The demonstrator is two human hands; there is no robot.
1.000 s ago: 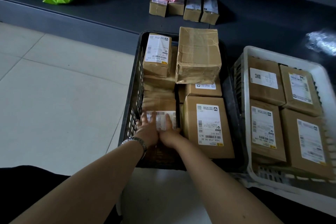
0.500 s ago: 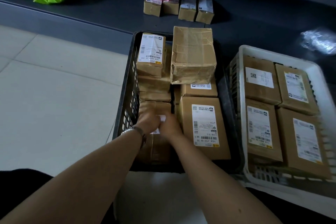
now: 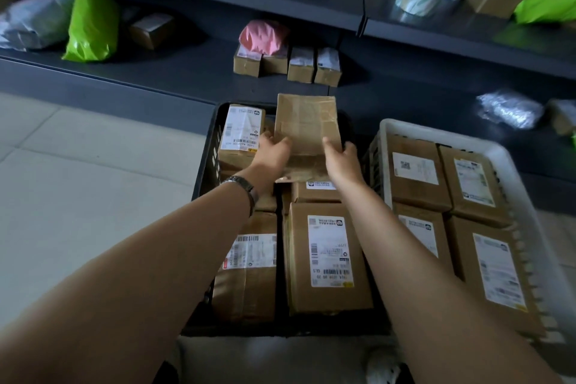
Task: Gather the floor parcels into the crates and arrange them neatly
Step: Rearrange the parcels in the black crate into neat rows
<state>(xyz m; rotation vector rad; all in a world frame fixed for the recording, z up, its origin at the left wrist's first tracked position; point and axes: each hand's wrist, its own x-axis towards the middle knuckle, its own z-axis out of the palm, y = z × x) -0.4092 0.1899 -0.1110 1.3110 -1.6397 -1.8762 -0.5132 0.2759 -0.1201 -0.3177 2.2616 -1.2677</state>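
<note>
Our left hand [image 3: 273,151] and right hand [image 3: 342,160] grip the sides of the taped brown cardboard box [image 3: 307,121] at the far end of the black plastic crate [image 3: 209,165]; we should seat it flat and square.

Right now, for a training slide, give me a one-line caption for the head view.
Left hand and right hand grip a taped box over parcels in the black crate.
</note>
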